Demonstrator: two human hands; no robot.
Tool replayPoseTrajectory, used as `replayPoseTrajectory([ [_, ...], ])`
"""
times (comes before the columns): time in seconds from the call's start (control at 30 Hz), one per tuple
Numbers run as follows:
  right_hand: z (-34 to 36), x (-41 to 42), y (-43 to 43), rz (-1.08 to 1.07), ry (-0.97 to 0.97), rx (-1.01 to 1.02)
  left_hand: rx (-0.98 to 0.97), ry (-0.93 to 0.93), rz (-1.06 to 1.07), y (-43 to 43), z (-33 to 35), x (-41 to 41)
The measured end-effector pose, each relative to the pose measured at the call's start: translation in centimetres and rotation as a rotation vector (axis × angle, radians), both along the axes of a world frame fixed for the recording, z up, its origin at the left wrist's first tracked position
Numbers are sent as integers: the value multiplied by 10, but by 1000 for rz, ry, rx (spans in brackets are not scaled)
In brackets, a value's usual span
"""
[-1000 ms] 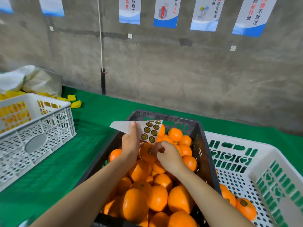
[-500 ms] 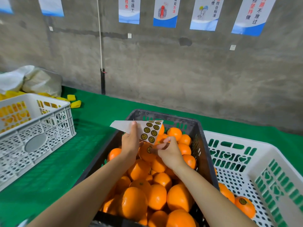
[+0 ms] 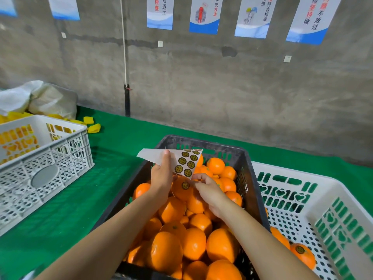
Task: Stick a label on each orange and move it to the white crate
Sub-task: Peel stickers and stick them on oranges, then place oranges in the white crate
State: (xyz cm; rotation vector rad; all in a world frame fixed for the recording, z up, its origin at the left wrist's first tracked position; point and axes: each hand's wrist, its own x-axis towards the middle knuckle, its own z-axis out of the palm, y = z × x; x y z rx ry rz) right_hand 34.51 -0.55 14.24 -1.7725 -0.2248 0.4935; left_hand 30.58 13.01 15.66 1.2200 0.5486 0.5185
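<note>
Left hand pinches the label sheet upright and seems to cup the orange just below it, keeping stickers close. The label is on that orange, above the black crate. Right hand curls at its side, grip unclear. White crate is just right, likely next.

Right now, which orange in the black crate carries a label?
The orange beside the left hand, under the sticker sheet: its dark label shows; the others look bare.
</note>
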Motion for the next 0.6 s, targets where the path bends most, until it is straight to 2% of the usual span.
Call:
replayPoseTrajectory([
  [0.17, -1, -6, 1, 2, -74, -35, 0, 10, -1, 0, 0, 0],
  [0.6, -1, 2, -3, 22, -32, -16, -7, 24, 0, 2, -3, 3],
])
